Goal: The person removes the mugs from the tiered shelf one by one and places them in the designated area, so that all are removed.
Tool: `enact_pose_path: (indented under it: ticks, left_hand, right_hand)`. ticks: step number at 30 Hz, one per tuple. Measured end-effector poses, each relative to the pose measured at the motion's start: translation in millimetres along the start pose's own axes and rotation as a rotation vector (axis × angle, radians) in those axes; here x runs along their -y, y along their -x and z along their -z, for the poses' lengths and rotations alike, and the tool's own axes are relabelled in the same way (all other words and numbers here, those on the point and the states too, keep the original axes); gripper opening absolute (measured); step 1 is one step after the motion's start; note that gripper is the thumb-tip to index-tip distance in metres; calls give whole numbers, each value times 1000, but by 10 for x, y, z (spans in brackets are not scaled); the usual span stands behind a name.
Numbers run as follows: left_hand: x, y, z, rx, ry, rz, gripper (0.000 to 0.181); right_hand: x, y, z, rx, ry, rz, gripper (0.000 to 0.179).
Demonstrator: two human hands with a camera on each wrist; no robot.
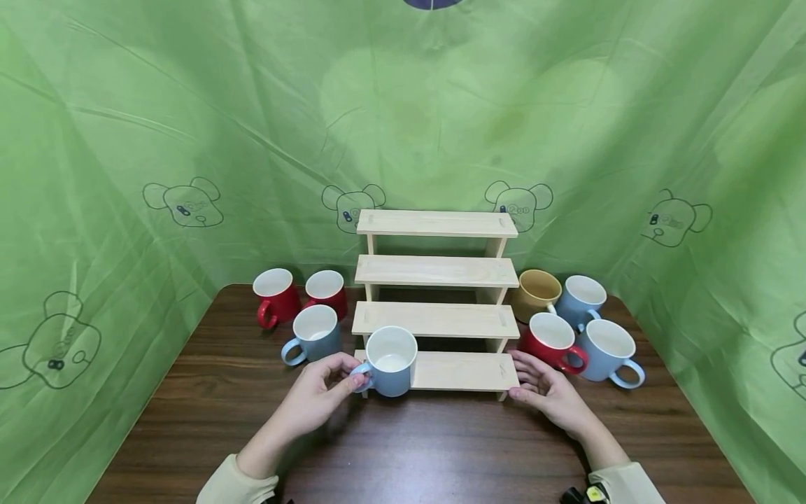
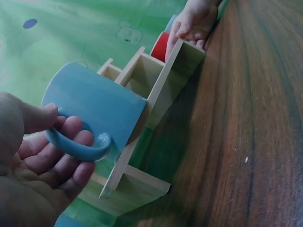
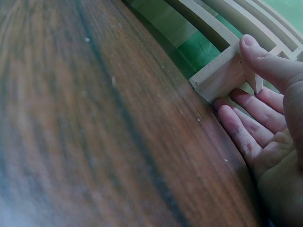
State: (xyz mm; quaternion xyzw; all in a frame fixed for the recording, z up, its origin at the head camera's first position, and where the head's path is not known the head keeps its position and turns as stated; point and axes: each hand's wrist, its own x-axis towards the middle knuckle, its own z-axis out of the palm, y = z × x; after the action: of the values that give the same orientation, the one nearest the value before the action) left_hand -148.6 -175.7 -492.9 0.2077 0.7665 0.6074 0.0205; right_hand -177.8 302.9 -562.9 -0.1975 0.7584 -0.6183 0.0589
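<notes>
A light blue mug (image 1: 392, 364) with a white inside stands upright at the left end of the lowest step of a tiered wooden rack (image 1: 434, 270). My left hand (image 1: 321, 392) pinches its handle between thumb and fingers; the left wrist view shows the mug handle (image 2: 80, 147) up close, with fingertips through the loop. At the rack's right end, my right hand (image 1: 554, 393) holds the end of the lowest board. In the right wrist view its thumb (image 3: 258, 54) lies against the board end and the other fingers bend beneath it.
Left of the rack stand two red mugs (image 1: 277, 299) and a blue mug (image 1: 317, 334). On its right are a yellow mug (image 1: 535, 297), a red mug (image 1: 546, 343) and two blue mugs (image 1: 606, 350). Green cloth (image 1: 403, 126) hangs behind the dark wooden table (image 1: 441, 448).
</notes>
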Motion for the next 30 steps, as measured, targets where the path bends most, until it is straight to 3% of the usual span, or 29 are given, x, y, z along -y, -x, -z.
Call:
enact_pose_path:
  ticks: [9,21,30]
  left_hand:
    - [23,4,-65,-89,-47,-51,7]
    - [32,5,-62,-142,-99,-48,9]
    - [28,6,-85,-148,-34,-36,8]
  right_hand:
    - [-16,2,-5,12,-2,34,73]
    - [-6,0,2,15,-5,39,72]
    - [-7,3,12,14,2,33,72]
